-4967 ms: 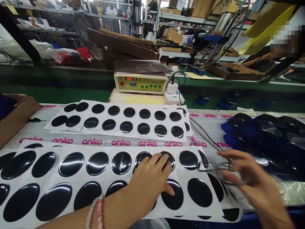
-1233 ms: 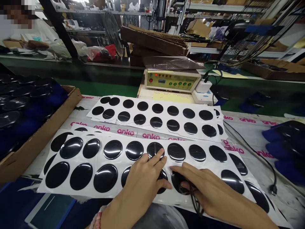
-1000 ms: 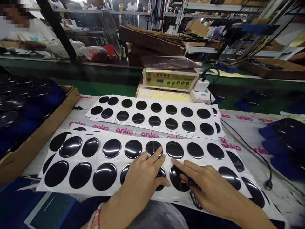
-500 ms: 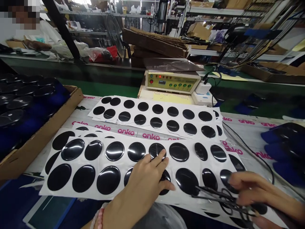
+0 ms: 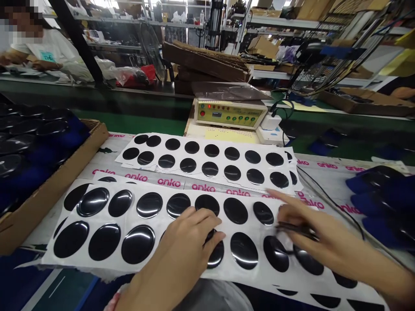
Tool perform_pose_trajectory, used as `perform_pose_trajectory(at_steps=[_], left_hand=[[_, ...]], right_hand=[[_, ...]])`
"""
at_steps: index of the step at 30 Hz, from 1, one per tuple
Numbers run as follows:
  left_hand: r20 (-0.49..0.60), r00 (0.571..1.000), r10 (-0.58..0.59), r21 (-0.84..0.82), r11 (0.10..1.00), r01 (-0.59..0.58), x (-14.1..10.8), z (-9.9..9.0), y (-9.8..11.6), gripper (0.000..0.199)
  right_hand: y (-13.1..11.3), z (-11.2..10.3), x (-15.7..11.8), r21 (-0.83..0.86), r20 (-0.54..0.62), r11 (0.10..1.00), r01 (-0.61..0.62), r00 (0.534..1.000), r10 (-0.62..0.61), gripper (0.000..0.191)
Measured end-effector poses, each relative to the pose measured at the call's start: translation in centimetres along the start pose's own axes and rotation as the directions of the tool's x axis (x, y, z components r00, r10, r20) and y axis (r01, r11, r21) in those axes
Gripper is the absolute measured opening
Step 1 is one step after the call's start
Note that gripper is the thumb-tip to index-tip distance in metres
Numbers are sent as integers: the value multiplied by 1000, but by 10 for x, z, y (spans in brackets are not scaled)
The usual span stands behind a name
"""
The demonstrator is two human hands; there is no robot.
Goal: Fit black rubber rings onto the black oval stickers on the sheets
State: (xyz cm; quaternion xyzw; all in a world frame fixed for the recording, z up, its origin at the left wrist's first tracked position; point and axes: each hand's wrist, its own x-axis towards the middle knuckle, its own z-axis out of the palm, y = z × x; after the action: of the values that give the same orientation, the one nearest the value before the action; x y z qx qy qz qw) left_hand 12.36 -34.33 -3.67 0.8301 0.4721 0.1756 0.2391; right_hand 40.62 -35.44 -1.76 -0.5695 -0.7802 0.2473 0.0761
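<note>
A white sheet (image 5: 129,218) with two rows of glossy black discs lies along the near side of the table. My left hand (image 5: 191,237) is over its middle, fingers curled and pinched on a small dark piece that is mostly hidden. At the sheet's right part, my right hand (image 5: 304,229) holds dark scissors (image 5: 298,231), blurred by motion, its index finger stretched out. Behind lies a second stack of white sheets (image 5: 201,157) with smaller black discs.
At the left stands a cardboard box (image 5: 81,155) of dark blue, black-topped parts. A yellow-panelled control box (image 5: 230,114) sits behind the sheets, with a cable running down the right. Blue parts (image 5: 382,207) lie at the right. Across the bench, a person (image 5: 48,47) works.
My right hand has moved up and left with the scissors, now over the sheet. My left hand's fingers, earlier spread on a disc, have curled into a pinch. The view has shifted slightly.
</note>
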Motion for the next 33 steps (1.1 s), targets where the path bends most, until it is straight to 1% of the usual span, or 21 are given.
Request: perform_pose_trajectory(at_steps=[1, 2, 3, 5, 6, 8, 10, 11, 14, 15, 17, 19, 20, 21, 25, 28, 31, 32, 33], left_hand=[[21, 1000, 4, 89, 996, -6, 2, 1, 0, 21], [40, 999, 6, 176, 984, -13, 5, 4, -1, 30], [57, 998, 4, 248, 969, -18, 7, 8, -2, 40], [75, 997, -12, 330, 944, -13, 11, 17, -5, 59], [77, 997, -32, 347, 938, 3, 13, 20, -6, 65], [75, 994, -84, 355, 933, 52, 14, 25, -9, 73], [78, 988, -131, 343, 934, 97, 14, 26, -9, 78], [88, 986, -145, 332, 937, 109, 13, 26, -9, 79], [132, 977, -169, 312, 942, 121, 13, 25, -7, 80], [141, 975, -172, 312, 942, 121, 13, 25, -7, 80], [148, 974, -170, 315, 942, 116, 12, 25, -5, 80], [143, 976, -163, 319, 941, 110, 12, 25, -4, 79], [144, 976, -163, 319, 941, 110, 12, 24, -4, 79], [146, 975, -169, 319, 941, 115, 12, 24, -3, 79], [137, 972, -190, 305, 942, 142, 12, 24, -1, 75], [113, 976, -185, 289, 946, 146, 11, 25, -1, 74], [112, 976, -186, 261, 953, 152, 9, 27, -1, 75], [110, 976, -188, 245, 957, 157, 9, 27, -2, 74], [107, 976, -187, 222, 962, 160, 8, 27, -2, 74]], right_hand=[[-10, 1, 19, -31, 105, 999, 41, 994, -37, 60], [-19, 3, 37, -60, 188, 993, 103, 978, -91, 61], [-27, 5, 53, -102, 238, 980, 170, 961, -142, 62], [-36, 11, 75, -188, 259, 941, 280, 939, -228, 63], [-38, 14, 82, -230, 249, 923, 310, 935, -252, 64], [-38, 20, 89, -290, 228, 900, 326, 936, -266, 62], [-34, 23, 91, -304, 205, 895, 327, 940, -274, 55], [-32, 24, 90, -301, 193, 895, 330, 940, -281, 48], [-26, 23, 86, -256, 166, 908, 331, 941, -296, 25], [-24, 23, 84, -231, 159, 916, 326, 942, -295, 22], [-21, 22, 82, -199, 152, 928, 316, 945, -289, 32], [-20, 22, 82, -200, 157, 925, 324, 942, -296, 46], [-20, 22, 83, -205, 162, 920, 335, 938, -306, 49], [-20, 22, 85, -209, 165, 914, 347, 934, -317, 48], [-23, 24, 91, -212, 166, 904, 372, 925, -342, 32], [-22, 28, 88, -225, 150, 889, 399, 916, -373, 30], [-8, 24, 73, -217, 137, 888, 406, 913, -384, 25], [0, 18, 64, -199, 122, 902, 383, 923, -365, 22], [9, 9, 53, -180, 81, 922, 343, 939, -334, 19]])
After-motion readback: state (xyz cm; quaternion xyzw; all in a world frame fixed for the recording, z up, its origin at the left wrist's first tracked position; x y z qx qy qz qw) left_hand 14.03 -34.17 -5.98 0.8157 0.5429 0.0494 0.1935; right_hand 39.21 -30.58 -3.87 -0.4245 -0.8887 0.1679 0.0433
